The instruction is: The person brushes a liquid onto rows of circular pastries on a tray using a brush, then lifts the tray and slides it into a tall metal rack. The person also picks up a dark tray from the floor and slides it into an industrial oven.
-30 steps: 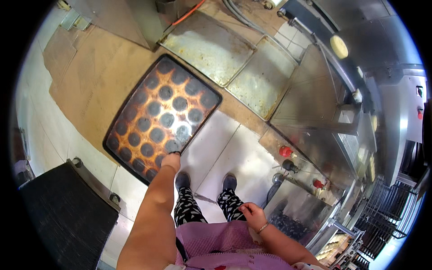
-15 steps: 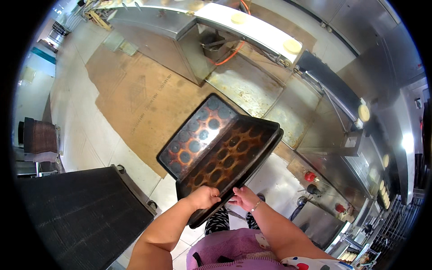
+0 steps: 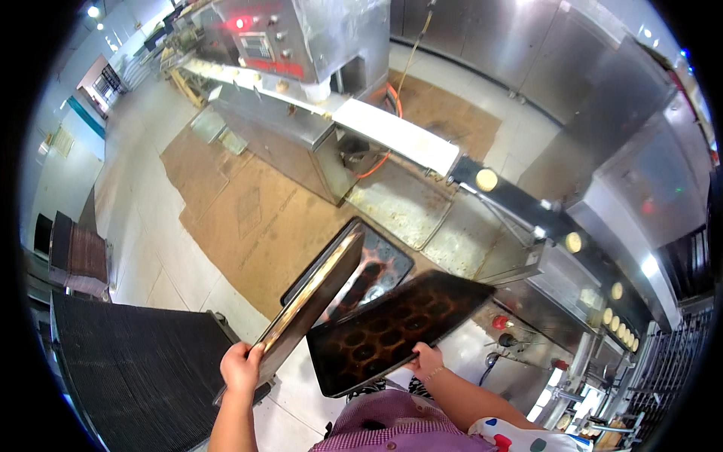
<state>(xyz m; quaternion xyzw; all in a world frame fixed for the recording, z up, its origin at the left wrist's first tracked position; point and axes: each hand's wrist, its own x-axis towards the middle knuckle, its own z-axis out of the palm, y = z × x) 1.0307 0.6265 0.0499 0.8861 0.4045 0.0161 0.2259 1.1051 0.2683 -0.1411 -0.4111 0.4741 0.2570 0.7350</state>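
My left hand [image 3: 241, 365] is closed on the near end of a baking tray [image 3: 320, 290], which is tipped up nearly on its edge. To its right, my right hand [image 3: 425, 358] grips the near rim of a second, dark baking tray [image 3: 403, 325] marked with rows of round spots. That tray slants up toward the right. Beneath and beyond both lies a third baking tray [image 3: 390, 255], greyer and shinier, partly covered by the other two. Whether more trays lie under it is hidden.
A tall stack of dark trays [image 3: 143, 369] stands at the left, with another stack [image 3: 79, 256] farther back. A conveyor [image 3: 527, 200] carrying round pale dough pieces [image 3: 574, 242] curves along the right. Cardboard [image 3: 241, 218] covers part of the floor. A steel machine [image 3: 301, 45] stands beyond.
My hands, close together before, have moved apart. The left has swung a tray up and to the left, while the right keeps hold of the other tray's rim. My view has tilted upward.
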